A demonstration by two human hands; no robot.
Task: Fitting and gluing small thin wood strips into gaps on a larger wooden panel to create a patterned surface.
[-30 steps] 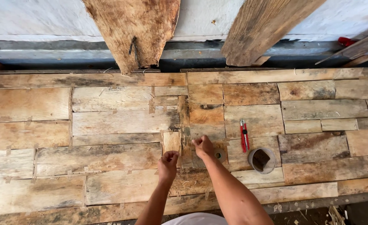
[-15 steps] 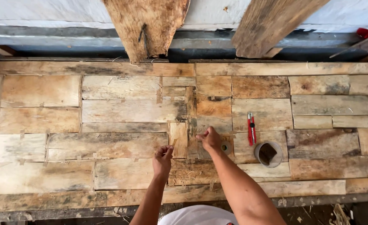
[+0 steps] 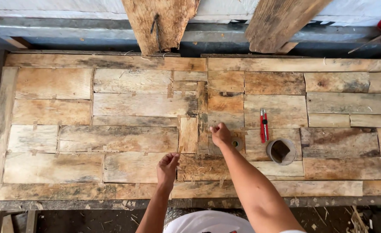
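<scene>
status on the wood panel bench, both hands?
Left hand loosely curled above the patchwork wood panel, grip contents unclear. Right hand fisted on panel beside small roll. Red utility knife and round container right of it.

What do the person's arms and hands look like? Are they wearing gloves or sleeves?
No gloves: the left hand and the right hand are both bare. Both forearms are bare too, with no watch, rings or bracelets that I can see. Only a bit of a white top shows at the bottom.
</scene>
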